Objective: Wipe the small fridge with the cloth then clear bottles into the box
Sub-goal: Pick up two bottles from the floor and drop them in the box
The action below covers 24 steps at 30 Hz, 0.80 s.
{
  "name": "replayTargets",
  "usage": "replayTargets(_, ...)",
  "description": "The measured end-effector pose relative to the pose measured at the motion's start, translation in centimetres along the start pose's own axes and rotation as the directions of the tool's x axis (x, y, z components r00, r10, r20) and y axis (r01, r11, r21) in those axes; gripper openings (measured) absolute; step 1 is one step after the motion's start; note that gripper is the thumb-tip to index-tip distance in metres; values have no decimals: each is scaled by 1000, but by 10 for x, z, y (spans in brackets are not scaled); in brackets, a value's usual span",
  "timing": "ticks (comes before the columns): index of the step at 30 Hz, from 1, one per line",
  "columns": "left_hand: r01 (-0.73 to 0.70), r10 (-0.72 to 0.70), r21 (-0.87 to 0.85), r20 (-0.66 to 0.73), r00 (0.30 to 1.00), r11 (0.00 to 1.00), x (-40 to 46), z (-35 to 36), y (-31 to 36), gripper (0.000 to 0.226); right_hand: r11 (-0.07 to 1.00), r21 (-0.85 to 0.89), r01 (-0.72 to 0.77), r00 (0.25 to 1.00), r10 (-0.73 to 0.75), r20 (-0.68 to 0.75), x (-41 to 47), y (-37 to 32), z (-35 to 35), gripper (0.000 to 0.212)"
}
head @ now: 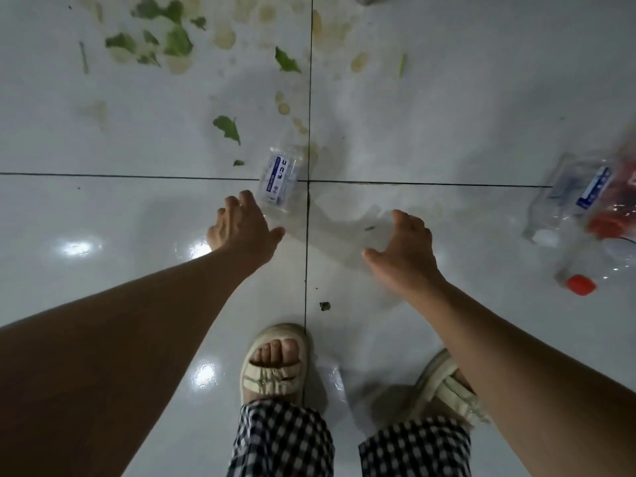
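Left hand (242, 226) reaches down over the tiled floor (103, 218), fingers spread and loosely bent, holding nothing — fingertips just beside the lower end of a clear bottle (279, 180); whether they touch it cannot be told. Right hand (404, 247) hangs level with the left, palm down, fingers relaxed and a little curled, also holding nothing.

Below the hands, toward the body: two feet in pale sandals (273, 364), checked trouser legs (282, 438) above them. A small dark scrap (325, 306) lies on the floor between the right wrist and the nearer sandal.

Just past the left fingertips: the clear bottle lies on its side across the tile joint, white-and-blue label up.

Well off to the right of the right hand: a cluster of bottles (581, 215) on their sides — one clear with a blue-edged label and white cap, one with a red cap (581, 285), something red blurred behind them.

Beyond the left hand, farther out: torn green leaf pieces (227, 127) scattered on the floor, with yellowish-brown stains (225, 37) among them.
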State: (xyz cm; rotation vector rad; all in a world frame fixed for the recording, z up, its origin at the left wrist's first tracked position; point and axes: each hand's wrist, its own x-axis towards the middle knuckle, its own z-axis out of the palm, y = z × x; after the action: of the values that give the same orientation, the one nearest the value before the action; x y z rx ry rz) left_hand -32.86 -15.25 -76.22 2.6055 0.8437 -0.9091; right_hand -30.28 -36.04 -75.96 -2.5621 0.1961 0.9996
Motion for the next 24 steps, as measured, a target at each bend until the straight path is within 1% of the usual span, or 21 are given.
replayTargets(4,9,-15,-103,-53,998,995,26,26,2,73,1000,-11,18,1000,-18,-20,18,7,19,77)
replayTargets(8,66,-86,-215,-87,993,975,42,40,11,67,1000,-1,-2,999,2,-35,28,19,22,76)
replayTargets(11,74,-101,-225,-113,988,971,40,41,20,64,999,23,-31,997,33,-71,27,34,12,73)
replayTargets(13,35,-57,-187,-117,992,982,34,38,31,64,997,50,-53,993,58,-99,22,46,2,71)
replayTargets(16,-66,53,-125,-105,993,990,21,31,59,64,994,74,-85,987,94,-127,12,65,-16,67)
replayTargets(19,-165,156,-91,-96,983,982,9,27,101,62,986,86,-143,972,156,-177,5,87,-40,69)
replayTargets(24,-309,304,-86,-64,951,947,-12,31,177,63,964,143,-225,934,255,-251,-1,128,-73,70)
